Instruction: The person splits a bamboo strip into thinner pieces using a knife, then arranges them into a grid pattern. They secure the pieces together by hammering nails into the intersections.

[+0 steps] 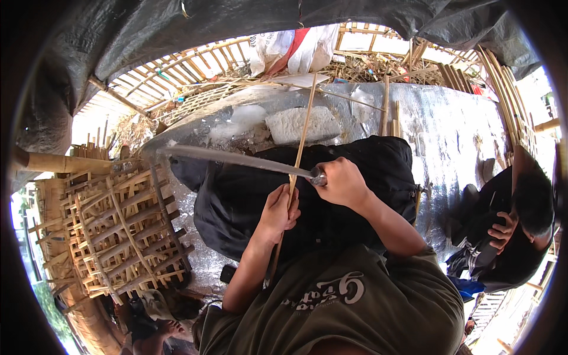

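My left hand point(278, 210) is closed round a thin bamboo strip point(306, 124), which stands slanted upward and away from my lap. In my right hand point(343, 182) is the dark handle of a machete point(236, 158), whose long grey blade points to the left. The blade crosses the strip just above my left fist and appears to touch it. Below the fist the strip runs down towards my shirt. My legs in black trousers point(254, 201) lie under both hands.
A rough pale stone block point(303, 125) lies beyond my legs on a grey sheet point(438, 112). Left stands a stack of bamboo lattice point(118, 231). A person in dark clothes point(497, 236) sits at right; another person point(157, 319) is at lower left. A white sack point(296, 50) is at the back.
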### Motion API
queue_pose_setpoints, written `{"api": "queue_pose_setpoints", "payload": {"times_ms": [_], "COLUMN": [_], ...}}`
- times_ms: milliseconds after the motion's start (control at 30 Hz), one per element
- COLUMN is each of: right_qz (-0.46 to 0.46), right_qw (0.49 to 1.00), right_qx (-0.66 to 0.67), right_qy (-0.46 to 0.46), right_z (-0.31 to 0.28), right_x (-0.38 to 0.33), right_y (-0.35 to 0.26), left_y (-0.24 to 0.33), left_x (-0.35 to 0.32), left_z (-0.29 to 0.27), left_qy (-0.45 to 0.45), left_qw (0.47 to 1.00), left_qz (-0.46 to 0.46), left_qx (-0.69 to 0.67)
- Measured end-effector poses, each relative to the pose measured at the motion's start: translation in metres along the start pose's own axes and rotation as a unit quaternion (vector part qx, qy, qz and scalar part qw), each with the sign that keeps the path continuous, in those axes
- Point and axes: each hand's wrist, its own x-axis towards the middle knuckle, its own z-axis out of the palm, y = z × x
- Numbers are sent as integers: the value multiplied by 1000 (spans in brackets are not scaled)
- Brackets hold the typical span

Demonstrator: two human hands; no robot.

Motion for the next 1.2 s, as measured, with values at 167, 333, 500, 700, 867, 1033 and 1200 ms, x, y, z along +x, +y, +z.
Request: {"api": "queue_pose_setpoints", "payload": {"times_ms": [167,333,500,700,867,1033,1200], "right_qz": [-20,38,36,-23,-9,-14,-18], "right_qw": [997,989,991,994,994,990,990], "right_qx": [-66,-140,-114,-97,-105,-139,-139], "right_qy": [-21,25,51,-40,-24,-24,12], "right_z": [0,-16,-51,-39,-39,-37,-27], "right_x": [4,22,25,9,14,16,28], "right_y": [-4,21,34,10,7,19,25], "left_y": [-22,-41,-36,-19,-25,-31,-20], "left_x": [-3,-19,-22,-18,-27,-21,-20], "left_z": [3,3,18,20,21,17,17], "left_qy": [103,93,50,45,52,67,67], "left_qw": [981,962,983,987,984,968,973], "left_qz": [101,152,105,90,120,168,156], "left_qx": [131,205,144,126,122,177,157]}}
